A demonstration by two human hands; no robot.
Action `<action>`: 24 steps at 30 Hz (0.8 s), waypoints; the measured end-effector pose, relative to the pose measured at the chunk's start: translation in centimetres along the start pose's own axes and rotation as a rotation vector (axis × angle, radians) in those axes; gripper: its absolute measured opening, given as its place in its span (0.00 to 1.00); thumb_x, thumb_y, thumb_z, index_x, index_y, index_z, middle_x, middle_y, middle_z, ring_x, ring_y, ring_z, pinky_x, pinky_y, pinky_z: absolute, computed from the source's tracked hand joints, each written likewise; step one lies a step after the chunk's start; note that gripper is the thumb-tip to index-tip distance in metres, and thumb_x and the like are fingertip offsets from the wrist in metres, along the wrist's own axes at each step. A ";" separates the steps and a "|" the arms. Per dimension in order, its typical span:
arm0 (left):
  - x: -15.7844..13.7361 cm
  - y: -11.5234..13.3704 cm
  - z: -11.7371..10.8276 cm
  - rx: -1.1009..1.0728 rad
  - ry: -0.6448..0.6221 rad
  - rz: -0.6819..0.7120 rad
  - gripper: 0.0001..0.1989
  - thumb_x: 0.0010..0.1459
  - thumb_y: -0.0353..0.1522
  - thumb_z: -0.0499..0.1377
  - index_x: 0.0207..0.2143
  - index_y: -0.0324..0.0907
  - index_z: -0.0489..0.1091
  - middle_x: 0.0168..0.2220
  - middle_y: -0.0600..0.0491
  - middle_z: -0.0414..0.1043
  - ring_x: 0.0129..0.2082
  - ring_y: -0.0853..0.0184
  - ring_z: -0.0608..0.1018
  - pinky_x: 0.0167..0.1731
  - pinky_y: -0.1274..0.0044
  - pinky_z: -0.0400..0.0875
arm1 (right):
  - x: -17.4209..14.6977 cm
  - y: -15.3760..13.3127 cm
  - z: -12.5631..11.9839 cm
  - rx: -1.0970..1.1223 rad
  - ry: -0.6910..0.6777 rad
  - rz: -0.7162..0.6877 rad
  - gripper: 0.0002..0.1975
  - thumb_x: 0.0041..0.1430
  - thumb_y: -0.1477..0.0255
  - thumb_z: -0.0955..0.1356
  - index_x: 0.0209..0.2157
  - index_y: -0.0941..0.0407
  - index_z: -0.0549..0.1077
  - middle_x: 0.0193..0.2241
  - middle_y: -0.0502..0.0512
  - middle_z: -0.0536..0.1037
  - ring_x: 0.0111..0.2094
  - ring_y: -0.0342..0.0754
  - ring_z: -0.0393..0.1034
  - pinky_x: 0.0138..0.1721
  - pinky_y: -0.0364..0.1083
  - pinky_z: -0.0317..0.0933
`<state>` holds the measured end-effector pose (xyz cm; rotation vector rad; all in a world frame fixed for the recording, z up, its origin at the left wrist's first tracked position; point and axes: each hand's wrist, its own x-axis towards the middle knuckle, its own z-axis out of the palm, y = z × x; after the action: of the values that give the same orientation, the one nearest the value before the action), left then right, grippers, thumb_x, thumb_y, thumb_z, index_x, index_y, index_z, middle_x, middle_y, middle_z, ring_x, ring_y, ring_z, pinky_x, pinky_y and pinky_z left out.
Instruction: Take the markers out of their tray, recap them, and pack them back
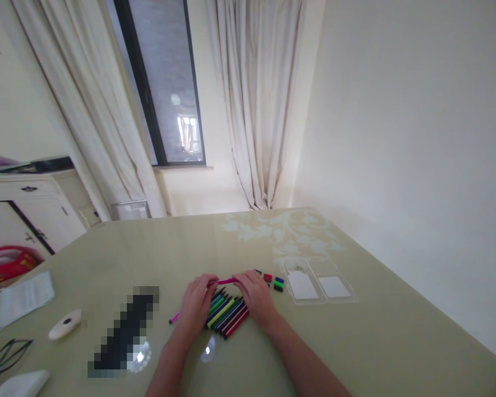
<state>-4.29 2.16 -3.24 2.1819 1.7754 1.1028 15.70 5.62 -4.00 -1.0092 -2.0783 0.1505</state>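
A magenta felt-tip pen (226,281) is pinched near its ends by the left hand (197,302) and right hand (256,298); it is best steadied level, clear of the coloured pens (223,312) between them.

Pens (221,313): made of smooth plastic. Case (319,282): formed of clear, glossy plastic. Desk (380,331): finished smooth and glossy. Curtains (260,99): made of matt cloth. Wall (409,132): coated matt.

The right hand (254,293) hid one end of the pink pen (226,281) from me, the dark object (126,333) was blurred into blocks, and the red item (25,258) was cut off at left.
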 end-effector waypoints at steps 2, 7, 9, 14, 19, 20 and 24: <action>-0.1 0.7 -0.2 0.072 -0.034 0.053 0.14 0.71 0.38 0.48 0.43 0.45 0.72 0.40 0.50 0.78 0.43 0.60 0.77 0.47 0.69 0.69 | -0.1 0.0 0.2 0.020 -0.009 -0.029 0.07 0.70 0.70 0.67 0.45 0.52 0.78 0.38 0.54 0.81 0.42 0.50 0.73 0.49 0.49 0.67; -0.2 0.4 -1.2 0.326 -0.115 0.033 0.18 0.71 0.35 0.46 0.36 0.45 0.74 0.38 0.49 0.79 0.41 0.59 0.78 0.45 0.69 0.68 | 0.0 0.9 -0.3 0.104 0.010 -0.060 0.08 0.70 0.70 0.67 0.41 0.53 0.79 0.37 0.54 0.81 0.41 0.49 0.74 0.47 0.47 0.68; -0.3 -0.7 -2.0 0.387 -0.084 -0.063 0.17 0.70 0.32 0.46 0.42 0.43 0.75 0.43 0.46 0.80 0.44 0.59 0.79 0.46 0.70 0.68 | 0.1 1.8 -1.0 0.148 0.096 0.018 0.09 0.71 0.71 0.66 0.41 0.53 0.80 0.37 0.55 0.81 0.41 0.49 0.75 0.46 0.48 0.69; -0.6 -2.4 -3.7 0.589 0.037 -0.486 0.21 0.72 0.37 0.43 0.39 0.41 0.74 0.36 0.44 0.80 0.36 0.57 0.81 0.34 0.71 0.67 | 0.1 3.4 -1.9 0.097 0.179 0.155 0.10 0.70 0.72 0.66 0.43 0.53 0.80 0.39 0.56 0.82 0.42 0.50 0.75 0.45 0.48 0.67; -0.9 -2.2 -3.3 0.602 -0.057 -0.586 0.18 0.69 0.41 0.48 0.40 0.42 0.74 0.39 0.44 0.79 0.41 0.52 0.80 0.35 0.69 0.67 | 0.5 2.9 -0.7 -0.109 0.067 0.138 0.10 0.70 0.74 0.66 0.47 0.52 0.79 0.41 0.55 0.82 0.44 0.52 0.74 0.47 0.50 0.62; -0.9 -2.2 -3.1 0.595 -0.061 -0.590 0.18 0.69 0.41 0.48 0.41 0.42 0.74 0.40 0.43 0.79 0.43 0.51 0.79 0.36 0.68 0.67 | 0.6 2.8 -0.5 -0.147 0.047 0.139 0.10 0.70 0.74 0.65 0.47 0.53 0.79 0.41 0.56 0.83 0.44 0.52 0.74 0.47 0.50 0.61; -0.8 -2.0 -2.5 0.568 -0.089 -0.541 0.19 0.68 0.42 0.48 0.39 0.42 0.74 0.41 0.43 0.78 0.45 0.52 0.78 0.40 0.68 0.68 | 1.1 2.8 0.0 -0.258 -0.031 0.150 0.09 0.71 0.73 0.65 0.44 0.52 0.79 0.40 0.55 0.83 0.43 0.51 0.74 0.48 0.50 0.57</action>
<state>-7.45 1.17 -2.82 1.7320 2.6439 0.4053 17.04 8.29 -4.45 -1.3266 -2.0861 -0.0274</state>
